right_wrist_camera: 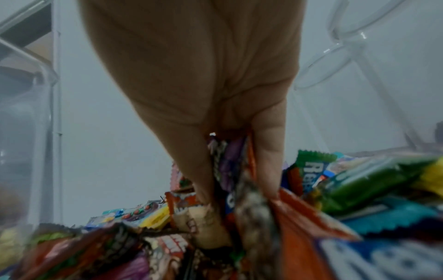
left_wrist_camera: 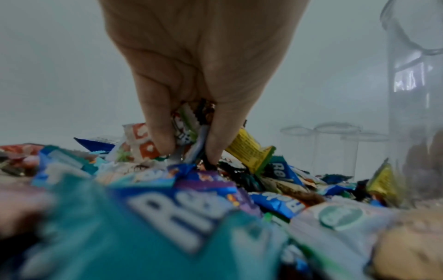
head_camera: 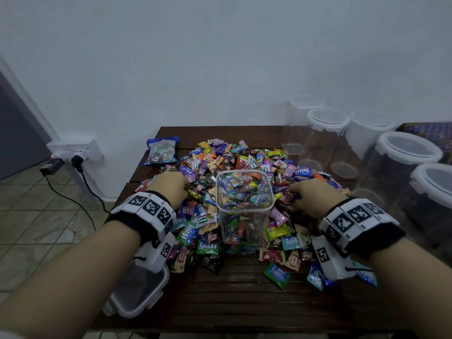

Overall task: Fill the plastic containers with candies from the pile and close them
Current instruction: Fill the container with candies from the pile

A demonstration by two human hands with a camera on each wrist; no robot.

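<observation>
While both grip candies [head_camera: 205, 165] — left hand [head_camera: 171, 184], right hand [head_camera: 313, 194], container [head_camera: 244, 204] between.

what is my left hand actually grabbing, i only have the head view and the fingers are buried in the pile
Observer: The left wrist view shows the left hand with thumb and fingers pinching a small bunch of candies at the top of the pile.
Operator: and the right one
Observer: The right wrist view shows the right hand with its grip closed on several wrappers, purple and orange among them.
Operator: any wrapper i could identify in the left bunch
Observer: Only a white wrapper with a zigzag edge shows between the fingers; its print is too blurred to read.
</observation>
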